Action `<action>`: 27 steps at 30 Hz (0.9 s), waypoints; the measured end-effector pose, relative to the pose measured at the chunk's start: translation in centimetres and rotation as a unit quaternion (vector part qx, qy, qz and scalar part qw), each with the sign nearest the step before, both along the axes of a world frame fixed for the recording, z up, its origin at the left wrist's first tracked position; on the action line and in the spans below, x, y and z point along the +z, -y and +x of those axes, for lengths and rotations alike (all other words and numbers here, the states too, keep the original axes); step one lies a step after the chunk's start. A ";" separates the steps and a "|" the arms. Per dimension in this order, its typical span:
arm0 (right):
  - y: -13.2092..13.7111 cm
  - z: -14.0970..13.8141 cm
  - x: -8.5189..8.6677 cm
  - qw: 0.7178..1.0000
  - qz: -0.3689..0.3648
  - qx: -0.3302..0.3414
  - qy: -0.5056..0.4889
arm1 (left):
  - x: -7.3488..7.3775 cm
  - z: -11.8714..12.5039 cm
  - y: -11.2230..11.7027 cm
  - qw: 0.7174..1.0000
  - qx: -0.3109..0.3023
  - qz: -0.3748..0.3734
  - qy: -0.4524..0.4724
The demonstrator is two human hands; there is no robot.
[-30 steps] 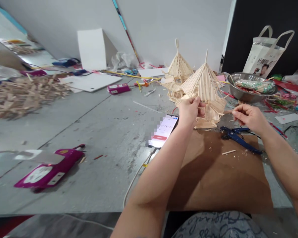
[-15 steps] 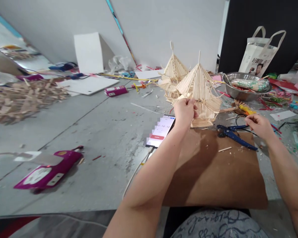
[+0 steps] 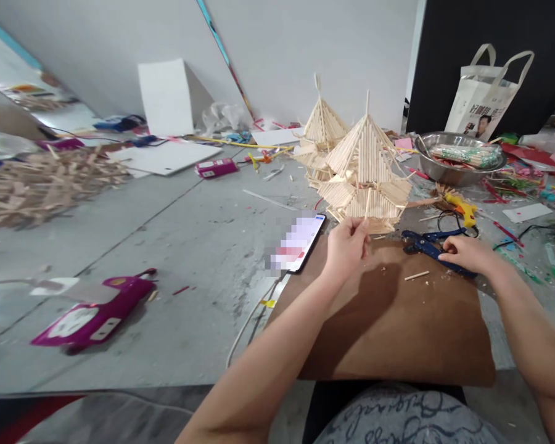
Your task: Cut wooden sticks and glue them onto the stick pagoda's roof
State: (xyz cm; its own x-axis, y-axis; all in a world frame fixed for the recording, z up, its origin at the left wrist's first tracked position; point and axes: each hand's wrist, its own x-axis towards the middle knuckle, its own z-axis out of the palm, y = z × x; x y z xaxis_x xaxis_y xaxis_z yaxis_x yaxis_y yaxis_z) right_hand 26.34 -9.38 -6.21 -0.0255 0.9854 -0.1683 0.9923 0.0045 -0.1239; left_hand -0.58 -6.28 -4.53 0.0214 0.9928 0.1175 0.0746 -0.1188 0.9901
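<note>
My left hand [image 3: 346, 246] is closed in a pinch on a thin wooden stick [image 3: 368, 202], which points up in front of the nearer stick-built pavilion model [image 3: 365, 154]. This model has a pointed roof and a flared lower tier. At the right, my right hand [image 3: 467, 254] has its fingers curled over a handle of the blue cutters [image 3: 425, 245], partly hiding it. Just behind the cutters lies a yellow-and-blue tool [image 3: 462, 208], probably a glue gun. Brown board [image 3: 398, 333] lies under both hands, with a short loose stick [image 3: 417, 275] on it.
A phone [image 3: 300, 243] lies left of the board. A second pavilion model [image 3: 321, 123] stands behind the first. Magenta power strips [image 3: 97, 308] and a wood-scrap pile [image 3: 50, 179] are at the left. A metal bowl [image 3: 460, 176] and tote bag [image 3: 481, 98] are back right.
My left hand has drawn down and toward me from the model's roof edge, with the stick now showing. My right hand has moved left and down onto the cutters' handle.
</note>
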 end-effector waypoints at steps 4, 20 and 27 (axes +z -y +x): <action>0.2 -0.8 -0.4 0.998 -0.044 0.023 0.048 | -1.5 0.0 1.6 0.999 -0.008 0.009 -0.046; 1.8 0.1 2.7 0.945 0.212 -0.102 -0.227 | -4.6 1.0 3.5 0.986 -0.121 0.100 -0.063; 2.1 -3.6 1.2 0.748 0.038 -0.071 -0.659 | -4.7 1.8 3.5 0.988 -0.148 0.045 0.028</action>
